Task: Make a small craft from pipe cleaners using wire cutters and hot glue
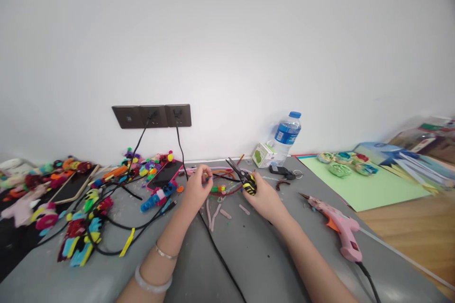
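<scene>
Grey table (254,253), yellow-and-black scissors (245,178) firmly in the right hand (263,194), left hand (196,185) with fingertips together, its hold unclear.

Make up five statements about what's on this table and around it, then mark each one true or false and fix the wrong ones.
1. The right hand holds a yellow-and-black hand tool. True.

2. The pink glue gun lies to the left of the left hand. False: the pink glue gun lies to the right of the right hand.

3. The bottle has a blue cap. True.

4. The white bangle is on the right arm. False: the white bangle is on the left arm.

5. Nothing is plugged into the wall sockets. False: black cables are plugged into the wall sockets.
</scene>
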A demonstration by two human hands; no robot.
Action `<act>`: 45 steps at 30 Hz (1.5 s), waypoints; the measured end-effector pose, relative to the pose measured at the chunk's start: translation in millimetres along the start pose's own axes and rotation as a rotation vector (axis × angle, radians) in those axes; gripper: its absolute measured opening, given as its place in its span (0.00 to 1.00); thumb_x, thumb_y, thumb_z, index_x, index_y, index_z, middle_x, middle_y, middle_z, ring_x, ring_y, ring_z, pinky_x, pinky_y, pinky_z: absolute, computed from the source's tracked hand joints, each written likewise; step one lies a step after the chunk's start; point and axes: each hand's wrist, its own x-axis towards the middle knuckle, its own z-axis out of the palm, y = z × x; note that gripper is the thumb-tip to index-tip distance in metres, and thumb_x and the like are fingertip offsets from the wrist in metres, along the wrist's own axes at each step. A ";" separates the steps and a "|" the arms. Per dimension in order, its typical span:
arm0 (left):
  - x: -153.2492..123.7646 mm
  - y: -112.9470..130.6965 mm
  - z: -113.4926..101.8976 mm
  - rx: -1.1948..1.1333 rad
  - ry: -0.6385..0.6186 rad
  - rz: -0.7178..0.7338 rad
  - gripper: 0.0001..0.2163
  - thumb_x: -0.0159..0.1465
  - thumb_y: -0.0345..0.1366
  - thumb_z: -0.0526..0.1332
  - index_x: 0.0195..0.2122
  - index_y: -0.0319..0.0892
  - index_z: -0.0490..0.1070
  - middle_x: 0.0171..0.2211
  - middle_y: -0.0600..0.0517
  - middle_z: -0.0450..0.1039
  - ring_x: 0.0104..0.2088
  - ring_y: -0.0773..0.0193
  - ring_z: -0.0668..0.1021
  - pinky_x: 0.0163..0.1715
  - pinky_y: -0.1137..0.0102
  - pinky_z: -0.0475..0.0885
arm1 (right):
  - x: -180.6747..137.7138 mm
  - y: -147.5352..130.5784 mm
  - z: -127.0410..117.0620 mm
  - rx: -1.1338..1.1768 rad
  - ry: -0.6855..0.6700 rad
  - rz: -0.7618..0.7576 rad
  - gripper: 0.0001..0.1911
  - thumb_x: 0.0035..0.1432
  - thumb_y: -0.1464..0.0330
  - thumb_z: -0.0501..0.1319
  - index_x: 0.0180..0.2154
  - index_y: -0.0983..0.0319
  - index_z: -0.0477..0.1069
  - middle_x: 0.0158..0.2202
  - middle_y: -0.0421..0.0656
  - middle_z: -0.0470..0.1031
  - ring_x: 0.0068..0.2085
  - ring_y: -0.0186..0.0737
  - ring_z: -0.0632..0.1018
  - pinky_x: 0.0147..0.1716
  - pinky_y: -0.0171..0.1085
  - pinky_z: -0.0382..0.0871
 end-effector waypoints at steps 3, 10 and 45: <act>1.0 -3.7 -0.9 -0.026 0.005 -0.027 0.11 0.51 0.20 0.63 0.31 0.44 0.70 0.24 0.57 0.64 0.25 0.67 0.64 0.29 0.73 0.55 | 1.1 1.1 7.5 -0.095 0.067 -0.007 0.20 0.54 0.68 0.59 0.50 0.63 0.65 0.46 0.52 0.76 0.45 0.51 0.76 0.41 0.40 0.62; 3.9 -15.3 -0.9 -0.127 -0.029 -0.037 0.13 0.50 0.22 0.64 0.33 0.43 0.64 0.31 0.56 0.71 0.24 0.71 0.66 0.29 0.74 0.58 | 1.4 0.5 21.6 -0.297 0.144 0.013 0.25 0.55 0.66 0.60 0.54 0.64 0.65 0.48 0.53 0.71 0.49 0.55 0.70 0.45 0.46 0.62; -5.8 2.9 12.8 -0.329 -0.360 -0.312 0.25 0.45 0.41 0.75 0.25 0.42 0.55 0.26 0.54 0.75 0.27 0.69 0.74 0.27 0.77 0.62 | -2.6 -21.7 11.5 0.469 0.219 -0.652 0.06 0.61 0.71 0.61 0.34 0.58 0.77 0.33 0.44 0.82 0.36 0.43 0.81 0.39 0.41 0.72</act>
